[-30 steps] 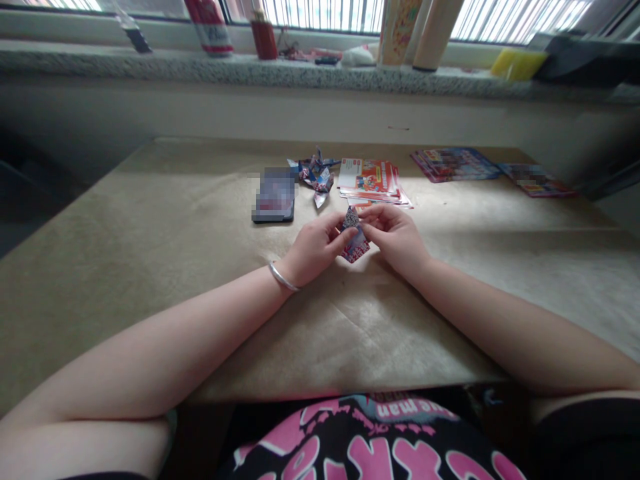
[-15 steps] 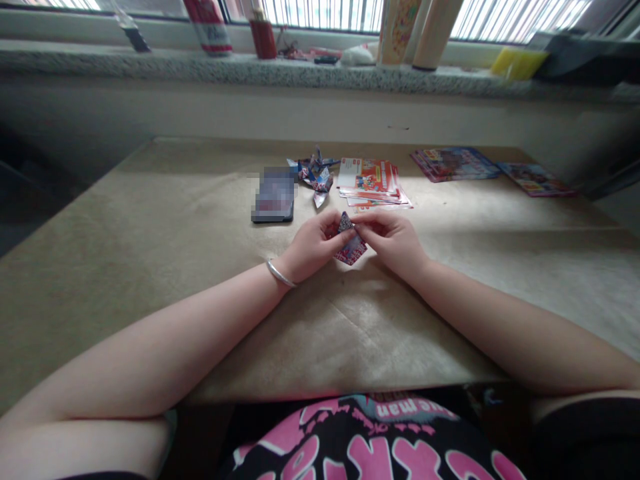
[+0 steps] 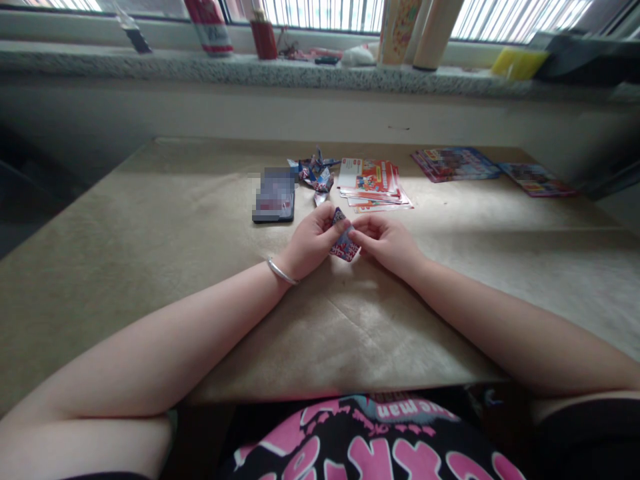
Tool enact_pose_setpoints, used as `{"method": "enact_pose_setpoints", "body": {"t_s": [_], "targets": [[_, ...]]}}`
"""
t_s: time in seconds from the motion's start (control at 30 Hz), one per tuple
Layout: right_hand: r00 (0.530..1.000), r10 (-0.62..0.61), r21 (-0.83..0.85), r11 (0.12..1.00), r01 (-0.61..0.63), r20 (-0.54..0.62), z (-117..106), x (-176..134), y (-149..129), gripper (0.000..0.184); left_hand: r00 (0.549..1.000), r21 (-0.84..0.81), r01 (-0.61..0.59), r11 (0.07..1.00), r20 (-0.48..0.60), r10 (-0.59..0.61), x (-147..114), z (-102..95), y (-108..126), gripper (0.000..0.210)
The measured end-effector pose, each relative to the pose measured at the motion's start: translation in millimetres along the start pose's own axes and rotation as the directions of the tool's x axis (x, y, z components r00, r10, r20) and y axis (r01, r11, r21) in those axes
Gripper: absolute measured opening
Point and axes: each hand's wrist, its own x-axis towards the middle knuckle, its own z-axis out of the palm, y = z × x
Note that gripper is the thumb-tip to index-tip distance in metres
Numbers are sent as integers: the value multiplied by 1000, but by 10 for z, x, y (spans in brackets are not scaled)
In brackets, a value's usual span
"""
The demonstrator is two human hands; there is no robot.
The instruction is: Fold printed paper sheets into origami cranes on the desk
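Observation:
Between my hands, over the middle of the table, is a small patterned trading card [image 3: 345, 249], tilted, with red and white marks along its lower part. My left hand [image 3: 311, 240] grips it from the left, thumb across its face; a silver bangle circles that wrist. On the card's right edge, the thumb and fingers of my right hand [image 3: 389, 241] pinch. Whether more cards lie beneath it cannot be seen. Just beyond my hands are crumpled foil wrappers [image 3: 316, 175] and a spread pile of red and white cards [image 3: 375, 180].
A dark, partly blurred-out flat item [image 3: 275, 195] lies left of the wrappers. Colourful packs [image 3: 455, 164] and another pack [image 3: 536, 179] rest at the back right. Along the granite sill [image 3: 300, 72] stand a can [image 3: 210, 28], a red container [image 3: 263, 39] and tall bottles.
Both hands have shifted slightly left with the card. My right fingers have come down from the card's top to its right edge, and the card's angle has changed.

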Motion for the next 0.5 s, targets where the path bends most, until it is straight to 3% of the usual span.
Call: {"method": "enact_pose_setpoints", "body": {"t_s": [0.17,0.5], "targets": [[995,97,67,993,-98,31,12,22,-36,41,999,133,29,991,-32,-25,-13,9,-29,30],[993,113,149,982,-118,39,0,63,9,38,999,33,27,999,29,-28,25,-6,-57,40]]}}
